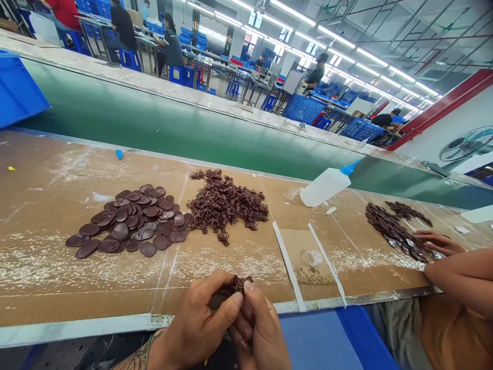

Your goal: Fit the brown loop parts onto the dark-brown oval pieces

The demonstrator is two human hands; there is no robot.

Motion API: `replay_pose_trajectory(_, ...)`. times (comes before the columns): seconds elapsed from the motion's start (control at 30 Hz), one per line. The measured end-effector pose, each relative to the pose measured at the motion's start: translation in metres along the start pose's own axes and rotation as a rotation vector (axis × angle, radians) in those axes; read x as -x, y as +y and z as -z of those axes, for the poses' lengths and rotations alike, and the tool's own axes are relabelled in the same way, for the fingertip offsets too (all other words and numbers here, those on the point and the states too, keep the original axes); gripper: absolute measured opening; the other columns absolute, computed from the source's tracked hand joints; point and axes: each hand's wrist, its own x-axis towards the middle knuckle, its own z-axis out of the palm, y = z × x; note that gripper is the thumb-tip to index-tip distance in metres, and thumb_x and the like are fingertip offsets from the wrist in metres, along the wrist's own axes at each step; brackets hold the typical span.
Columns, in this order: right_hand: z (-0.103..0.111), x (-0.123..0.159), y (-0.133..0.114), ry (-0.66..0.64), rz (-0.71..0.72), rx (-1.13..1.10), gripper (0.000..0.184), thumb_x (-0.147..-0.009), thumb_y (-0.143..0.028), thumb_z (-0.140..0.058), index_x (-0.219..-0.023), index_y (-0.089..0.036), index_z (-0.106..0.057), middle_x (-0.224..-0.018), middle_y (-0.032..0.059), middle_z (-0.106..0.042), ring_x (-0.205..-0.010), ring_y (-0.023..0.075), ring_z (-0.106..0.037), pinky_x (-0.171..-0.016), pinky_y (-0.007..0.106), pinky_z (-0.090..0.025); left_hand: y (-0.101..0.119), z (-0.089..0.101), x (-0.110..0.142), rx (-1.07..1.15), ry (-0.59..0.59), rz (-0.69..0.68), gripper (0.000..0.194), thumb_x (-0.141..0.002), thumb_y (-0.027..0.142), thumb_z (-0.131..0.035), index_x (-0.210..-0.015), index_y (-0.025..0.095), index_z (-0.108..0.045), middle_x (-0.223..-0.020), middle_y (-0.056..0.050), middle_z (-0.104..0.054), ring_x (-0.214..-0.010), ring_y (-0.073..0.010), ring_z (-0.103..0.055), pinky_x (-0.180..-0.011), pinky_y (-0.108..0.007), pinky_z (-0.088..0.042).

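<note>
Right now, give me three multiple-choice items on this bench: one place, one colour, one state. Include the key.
1. In this view, where are the loose brown discs relative to the tangled brown heap?
A. Left of it
B. Right of it
C. On top of it

2. What colour is the nozzle on the plastic squeeze bottle?
A. Red
B. Blue
C. Yellow

3. What state is that bottle in?
A. Standing upright
B. Lying on its side
C. Held in a hand

1: A, the discs sit left of the heap.
2: B, the tip shows blue.
3: B, the bottle lies lengthwise.

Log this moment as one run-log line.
Left hand: holds brown cluster | Right hand: holds same cluster | Bench: brown discs, brown tangled pile, squeeze bottle
</note>
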Motion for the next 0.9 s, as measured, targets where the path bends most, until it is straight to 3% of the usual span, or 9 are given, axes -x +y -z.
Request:
replay_pose_trajectory(0.2,-0.0091,0.0088,-0.0055,0.069,0.008,0.021,0.061,-0.057,-0.055,-0.099,-0.059,-0.019,-0.050,-0.048,-0.0124,-0.034,-0.041,0.0002,-0.019,-0.035,0.012,-0.019,0.0024,-0.0009,0.0018,-0.034,0.010,0.020,0.013,-0.098,0.026,-0.056,-0.095,0.022,-0.068,-0.085,0.000,-0.075,-0.076,-0.0165,-0.070,-0.068,-0.024,-0.051)
replay_pose_trajectory(0.53,-0.0067,0.0084,-0.0058,0.144,-0.035,0.058,0.060,-0.050,-0.057,-0.101,-0.065,-0.017,-0.059,-0.047,-0.0114,-0.037,-0.039,0.0005,-0.025,-0.035,0.012,-0.022,0.0095,-0.0006,0.0001,-0.019,0.013,0.031,0.015,-0.095,0.026,-0.055,-0.095,0.021,-0.070,-0.090,-0.002,-0.079,-0.077,-0.0171,-0.072,-0.068,-0.025,-0.053)
replay_pose_trajectory(0.9,0.0002,0.0100,-0.0089,0.138,-0.078,0.112,0.053,-0.052,-0.056,-0.101,-0.070,-0.019,-0.068,-0.049,-0.0100,-0.039,-0.041,0.0038,-0.028,-0.039,0.016,-0.025,0.0050,-0.0039,0.0015,-0.056,0.021,0.069,0.015,-0.094,0.029,-0.057,-0.099,0.024,-0.070,-0.099,0.000,-0.080,-0.091,-0.0201,-0.073,-0.082,-0.031,-0.051)
